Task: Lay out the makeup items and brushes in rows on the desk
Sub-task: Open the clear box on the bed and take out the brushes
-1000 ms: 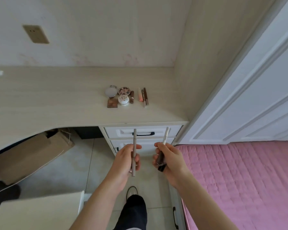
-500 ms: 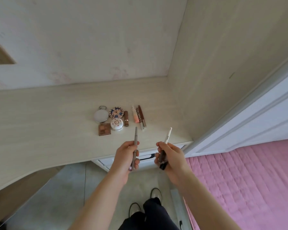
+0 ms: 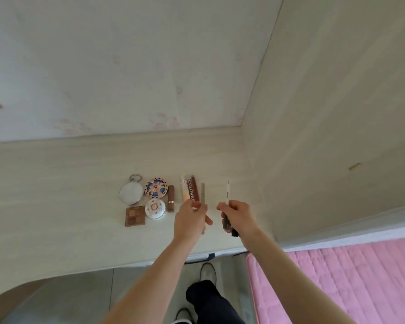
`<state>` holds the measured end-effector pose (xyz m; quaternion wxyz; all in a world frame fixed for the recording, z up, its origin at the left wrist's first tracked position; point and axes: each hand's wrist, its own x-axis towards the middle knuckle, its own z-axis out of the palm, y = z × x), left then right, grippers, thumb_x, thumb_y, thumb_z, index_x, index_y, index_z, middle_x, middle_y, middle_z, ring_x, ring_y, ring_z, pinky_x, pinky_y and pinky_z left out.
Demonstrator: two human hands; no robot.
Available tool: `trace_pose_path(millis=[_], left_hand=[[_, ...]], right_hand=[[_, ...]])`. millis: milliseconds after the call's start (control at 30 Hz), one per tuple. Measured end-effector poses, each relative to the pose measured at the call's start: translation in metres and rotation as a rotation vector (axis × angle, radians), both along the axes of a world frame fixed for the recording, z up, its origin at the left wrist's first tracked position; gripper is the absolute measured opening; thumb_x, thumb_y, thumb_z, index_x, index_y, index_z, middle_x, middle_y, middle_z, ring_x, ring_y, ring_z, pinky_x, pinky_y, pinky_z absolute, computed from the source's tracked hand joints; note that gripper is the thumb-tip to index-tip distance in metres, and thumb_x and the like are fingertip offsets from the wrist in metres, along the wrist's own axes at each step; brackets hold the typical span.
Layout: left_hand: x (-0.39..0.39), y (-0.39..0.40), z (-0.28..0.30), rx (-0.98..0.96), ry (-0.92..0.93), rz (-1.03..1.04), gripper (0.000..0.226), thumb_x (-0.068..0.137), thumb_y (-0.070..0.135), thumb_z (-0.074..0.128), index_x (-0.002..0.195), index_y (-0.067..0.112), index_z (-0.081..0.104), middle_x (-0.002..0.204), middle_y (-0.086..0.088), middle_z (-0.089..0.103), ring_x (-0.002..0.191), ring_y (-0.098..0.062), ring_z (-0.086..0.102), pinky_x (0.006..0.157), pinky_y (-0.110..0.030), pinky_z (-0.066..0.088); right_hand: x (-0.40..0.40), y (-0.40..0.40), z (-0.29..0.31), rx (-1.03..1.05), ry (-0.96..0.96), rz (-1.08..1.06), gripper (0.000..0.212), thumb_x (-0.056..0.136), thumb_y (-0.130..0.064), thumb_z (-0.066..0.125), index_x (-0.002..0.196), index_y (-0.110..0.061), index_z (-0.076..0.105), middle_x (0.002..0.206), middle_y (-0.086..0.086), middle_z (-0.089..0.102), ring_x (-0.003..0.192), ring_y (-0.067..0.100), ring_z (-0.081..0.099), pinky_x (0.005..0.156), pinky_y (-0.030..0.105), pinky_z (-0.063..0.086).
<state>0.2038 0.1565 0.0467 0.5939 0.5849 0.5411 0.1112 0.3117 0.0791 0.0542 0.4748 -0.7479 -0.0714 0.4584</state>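
Observation:
My left hand (image 3: 190, 218) pinches a thin grey-brown pencil (image 3: 202, 192), held just right of the laid-out tubes. My right hand (image 3: 238, 216) grips a white pen (image 3: 227, 192) together with a dark item (image 3: 229, 228) whose end sticks out below the fist. On the pale wooden desk (image 3: 56, 195) lie a round mirror (image 3: 131, 192), a patterned compact (image 3: 156, 188), a white compact (image 3: 155, 208), a brown eyeshadow palette (image 3: 135, 216), a brown lipstick (image 3: 171, 198) and two tubes (image 3: 189, 188).
A wooden side panel (image 3: 313, 136) bounds the desk on the right, a pale wall at the back. A pink quilted bed (image 3: 348, 284) lies at the lower right. The desk's front edge and a drawer handle (image 3: 211, 255) are below my hands; my dark trouser leg and shoes (image 3: 206, 272) stand on the floor.
Both hands moved forward from in front of the drawers to over the desk, still holding their pencils. The view came closer to the desk and tilted up.

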Motion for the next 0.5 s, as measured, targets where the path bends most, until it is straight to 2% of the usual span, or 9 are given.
trace_pose_path(millis=[133,233,300,400,500], left_hand=[[0.027,0.014,-0.022,0.127,0.218,-0.099,0.015,0.095,0.034,0.046,0.09,0.02,0.051,0.061,0.002,0.07,0.049,-0.013,0.058,0.055,-0.03,0.051],[0.042,0.023,-0.033,0.182,0.362,-0.162,0.023,0.096,0.036,0.04,0.093,0.016,0.051,0.073,-0.003,0.068,0.065,-0.018,0.065,0.068,-0.038,0.056],[0.051,0.028,-0.041,0.236,0.463,-0.21,0.027,0.096,0.037,0.038,0.095,0.014,0.052,0.086,-0.005,0.065,0.074,-0.022,0.063,0.07,-0.038,0.054],[0.059,0.033,-0.05,0.277,0.566,-0.269,0.028,0.095,0.037,0.036,0.097,0.013,0.051,0.107,-0.008,0.062,0.084,-0.025,0.06,0.066,-0.033,0.045],[0.063,0.04,-0.056,0.271,0.644,-0.312,0.028,0.095,0.035,0.036,0.103,0.013,0.05,0.111,-0.008,0.062,0.093,-0.028,0.061,0.067,-0.032,0.042]], right_hand=[[0.027,0.018,-0.017,-0.122,-0.121,0.19,0.022,0.086,-0.018,0.06,0.067,-0.011,0.051,0.055,0.004,0.052,0.041,0.015,0.047,0.044,0.023,0.038],[0.04,0.029,-0.029,-0.208,-0.194,0.267,0.02,0.087,-0.018,0.058,0.07,-0.011,0.05,0.058,0.004,0.05,0.043,0.015,0.047,0.039,0.018,0.035],[0.045,0.037,-0.039,-0.279,-0.255,0.331,0.024,0.087,-0.019,0.057,0.065,-0.013,0.049,0.058,0.003,0.051,0.045,0.016,0.049,0.038,0.017,0.034],[0.047,0.047,-0.049,-0.336,-0.292,0.407,0.028,0.087,-0.018,0.055,0.06,-0.015,0.046,0.057,0.003,0.052,0.048,0.019,0.05,0.044,0.021,0.038],[0.047,0.055,-0.056,-0.351,-0.278,0.459,0.026,0.087,-0.019,0.055,0.062,-0.015,0.049,0.067,0.006,0.06,0.053,0.02,0.053,0.052,0.024,0.043]])
